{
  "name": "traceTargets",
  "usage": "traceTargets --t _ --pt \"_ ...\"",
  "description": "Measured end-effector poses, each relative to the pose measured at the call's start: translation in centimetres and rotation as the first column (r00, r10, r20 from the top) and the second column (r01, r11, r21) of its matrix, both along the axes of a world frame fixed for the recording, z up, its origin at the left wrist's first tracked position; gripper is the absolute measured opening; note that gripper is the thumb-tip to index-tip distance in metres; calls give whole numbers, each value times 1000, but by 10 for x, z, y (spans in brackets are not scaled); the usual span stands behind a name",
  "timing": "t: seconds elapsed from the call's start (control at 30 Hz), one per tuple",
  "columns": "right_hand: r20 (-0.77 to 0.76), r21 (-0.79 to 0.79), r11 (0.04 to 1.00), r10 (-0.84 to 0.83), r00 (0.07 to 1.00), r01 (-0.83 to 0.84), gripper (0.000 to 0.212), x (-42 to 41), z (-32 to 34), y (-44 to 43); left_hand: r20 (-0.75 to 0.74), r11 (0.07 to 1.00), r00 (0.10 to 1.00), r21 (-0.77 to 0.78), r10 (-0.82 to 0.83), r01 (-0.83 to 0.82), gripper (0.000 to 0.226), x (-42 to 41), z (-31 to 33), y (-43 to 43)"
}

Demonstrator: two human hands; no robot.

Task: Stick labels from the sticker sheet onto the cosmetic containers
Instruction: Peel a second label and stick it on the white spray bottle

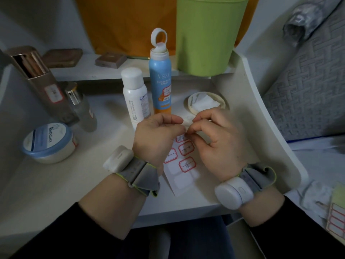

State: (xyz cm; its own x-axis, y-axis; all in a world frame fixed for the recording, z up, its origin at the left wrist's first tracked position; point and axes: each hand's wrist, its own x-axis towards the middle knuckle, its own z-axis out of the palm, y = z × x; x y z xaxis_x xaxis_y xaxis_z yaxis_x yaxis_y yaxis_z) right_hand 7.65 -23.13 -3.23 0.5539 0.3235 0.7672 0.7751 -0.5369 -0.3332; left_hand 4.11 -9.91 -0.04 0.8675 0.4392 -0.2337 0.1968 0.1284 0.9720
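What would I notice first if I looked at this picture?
The left hand and the right hand meet with curled fingers in the middle, just above a sticker sheet of red-bordered labels; whether they pinch a label is too small to tell. Behind them stands a tall blue and orange spray bottle, and a bright green bin sits on the shelf at the top.

2 hands close together at centre: left hand (158, 135), right hand (218, 144), backs up, fingers curled, fingertips meeting. Grey fabric wrist straps (139, 174) on both wrists; black sleeves (74, 230) on near forearms.
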Motion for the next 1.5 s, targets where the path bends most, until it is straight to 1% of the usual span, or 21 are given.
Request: traceTargets --t 0.17,0.3,0.57,0.83,0.93,1.03,1.1,1.17,1.33,1.5 --pt "32 -39 999 11 999 -10 8 1 -2 2 -54 996 998 82 -35 39 19 0 3 8" --pt "58 -52 998 49 997 -46 7 3 -4 2 -36 992 999 117 -34 38 22 0 3 7" --pt "24 -55 991 122 992 -120 5 5 -6 3 -13 988 999 149 30 -27 22 3 -2 7" --pt "-5 -67 988 142 990 -142 9 3 -5 4 15 992 998 103 66 -67 23 5 -4 6" --pt "-69 -19 988 154 986 -155 3 3 -7 3 17 994 996 66 90 -91 24 6 -3 6" --pt "-122 17 992 129 984 -128 10 4 -8 3 25 995 996 51 83 -84 24 5 -2 7" --pt "-129 22 992 128 983 -126 7 4 -8 3 32 995 996 52 85 -87 24 5 -2 6" --pt "-123 21 991 137 983 -135 4 4 -7 3 32 993 994 60 101 -103 24 4 -2 5" --pt "-47 -35 981 186 981 -188 5 5 -6 4 16 992 994 60 112 -113 27 7 -5 2" --pt "-48 -35 977 208 977 -210 7 3 -7 4 -26 995 997 73 67 -65 28 11 -8 6"
